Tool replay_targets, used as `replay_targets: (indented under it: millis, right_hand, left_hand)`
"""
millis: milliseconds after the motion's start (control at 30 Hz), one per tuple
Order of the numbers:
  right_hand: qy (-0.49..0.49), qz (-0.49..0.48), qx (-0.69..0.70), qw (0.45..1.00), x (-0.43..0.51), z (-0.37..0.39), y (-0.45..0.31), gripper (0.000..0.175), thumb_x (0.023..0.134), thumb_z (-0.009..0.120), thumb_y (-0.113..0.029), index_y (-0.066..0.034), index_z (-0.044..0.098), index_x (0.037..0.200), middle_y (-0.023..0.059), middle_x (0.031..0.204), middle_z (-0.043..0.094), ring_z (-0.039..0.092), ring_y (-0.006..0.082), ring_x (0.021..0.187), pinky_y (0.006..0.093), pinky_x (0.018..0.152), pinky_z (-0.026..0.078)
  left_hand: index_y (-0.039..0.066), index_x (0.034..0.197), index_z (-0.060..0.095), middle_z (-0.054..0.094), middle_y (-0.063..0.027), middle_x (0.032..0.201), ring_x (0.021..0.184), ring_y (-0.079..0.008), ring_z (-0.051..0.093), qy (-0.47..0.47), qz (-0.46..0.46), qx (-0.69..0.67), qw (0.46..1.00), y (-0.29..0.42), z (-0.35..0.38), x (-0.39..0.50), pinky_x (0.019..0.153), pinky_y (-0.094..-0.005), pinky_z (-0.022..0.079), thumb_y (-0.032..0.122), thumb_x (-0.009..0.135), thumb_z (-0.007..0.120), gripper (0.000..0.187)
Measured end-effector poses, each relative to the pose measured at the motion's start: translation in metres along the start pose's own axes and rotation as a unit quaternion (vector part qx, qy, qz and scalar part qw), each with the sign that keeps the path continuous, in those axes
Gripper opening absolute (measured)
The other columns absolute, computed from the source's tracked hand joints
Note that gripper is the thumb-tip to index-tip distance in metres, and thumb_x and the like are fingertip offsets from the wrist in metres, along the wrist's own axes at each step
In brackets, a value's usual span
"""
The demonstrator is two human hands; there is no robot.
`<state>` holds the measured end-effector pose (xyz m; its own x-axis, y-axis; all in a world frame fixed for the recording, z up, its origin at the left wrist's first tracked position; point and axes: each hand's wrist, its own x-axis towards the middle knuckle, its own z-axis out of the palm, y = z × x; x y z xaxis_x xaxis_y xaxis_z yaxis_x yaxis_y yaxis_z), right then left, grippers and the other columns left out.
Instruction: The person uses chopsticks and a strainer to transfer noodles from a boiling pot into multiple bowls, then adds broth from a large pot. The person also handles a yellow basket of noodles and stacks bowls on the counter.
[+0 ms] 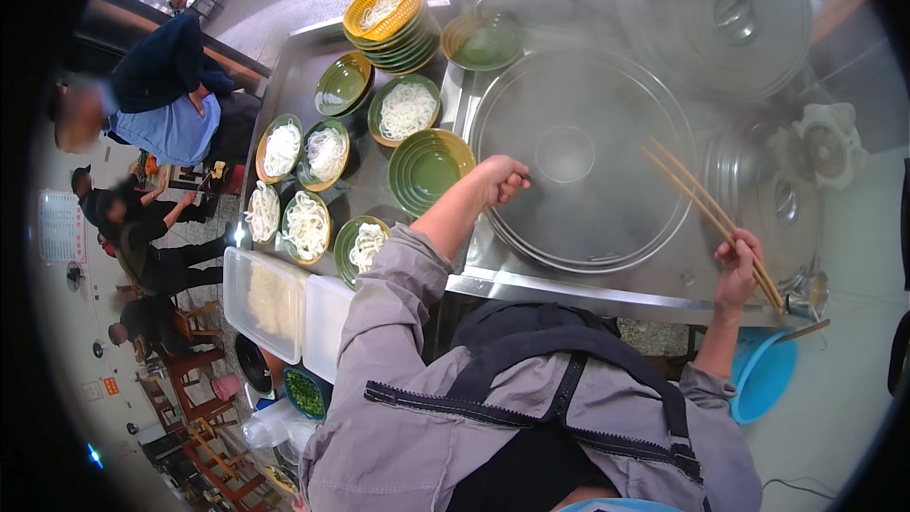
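Note:
My left hand (503, 180) is curled at the near left rim of a large round metal pot (583, 256), closed on a small dark object (527, 177). Most of that object is hidden by the fingers. Steam blurs the pot's inside, so its contents cannot be told. My right hand (739, 267) grips a pair of long wooden chopsticks (700, 206), their tips over the pot's right side. Beneath my left wrist stands a green bowl (430, 174) with no food visible in it. Farther left, several bowls hold white noodles (325, 154).
A yellow basket of noodles (380, 7) tops stacked bowls (402, 57). Lidded metal vessels (711, 14) stand beyond the pot and at right. Plastic tubs (263, 306) and chopped greens (304, 392) are at left; a blue bucket (764, 377) is near my right arm. Several people (156, 227) are beyond the counter.

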<state>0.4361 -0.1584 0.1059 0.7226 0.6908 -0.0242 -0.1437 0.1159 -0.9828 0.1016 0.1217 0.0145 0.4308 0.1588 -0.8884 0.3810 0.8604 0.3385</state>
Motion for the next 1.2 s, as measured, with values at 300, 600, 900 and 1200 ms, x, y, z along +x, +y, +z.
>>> replay_targets:
  millis: [300,600,900,1200]
  right_hand:
    - [-0.018,0.044,0.031,0.998,-0.008,0.004,0.011,0.018,0.087,0.045,-0.010,-0.0011,0.057,0.098,0.0065,0.080,0.057,0.056,0.0131,0.065,0.0267,0.058,0.047]
    - [-0.146,0.094,-0.112,0.978,-0.001,0.051,0.059,0.022,0.091,0.046,-0.017,-0.0022,0.060,0.099,0.0043,0.083,0.056,0.056,0.0122,0.071,0.0276,0.064,0.047]
    - [-0.318,-0.200,-0.444,0.813,0.032,0.123,0.148,0.016,0.086,0.052,-0.014,-0.0026,0.062,0.092,0.0087,0.083,0.059,0.058,0.0188,0.071,0.0297,0.066,0.046]
    - [-0.355,-0.217,-0.447,0.792,0.034,0.143,0.181,0.014,0.084,0.055,-0.014,-0.0031,0.063,0.088,0.0062,0.084,0.061,0.060,0.0129,0.068,0.0273,0.061,0.048]
  left_hand:
    - [0.004,0.082,0.066,0.066,-0.0142,0.085,0.079,-0.0256,0.065,0.277,0.174,0.676,0.660,-0.072,0.077,0.067,0.066,-0.0340,0.051,0.012,0.075,0.054,0.017]
    - [0.003,0.075,0.049,0.026,0.0082,0.043,0.033,-0.0057,0.019,0.027,-0.030,-0.082,0.996,-0.028,0.028,0.034,0.033,-0.0243,0.017,0.018,0.088,0.046,0.020]
    - [0.003,0.056,0.050,0.038,-0.0005,0.044,0.035,-0.0105,0.034,0.190,0.140,0.097,0.967,-0.061,0.077,0.019,0.034,-0.0263,0.021,0.013,0.080,0.054,0.026]
    - [0.000,0.052,0.051,0.048,-0.0088,0.047,0.040,-0.0193,0.046,0.215,0.153,0.130,0.956,-0.071,0.069,0.054,0.038,-0.0344,0.032,0.006,0.070,0.051,0.019]
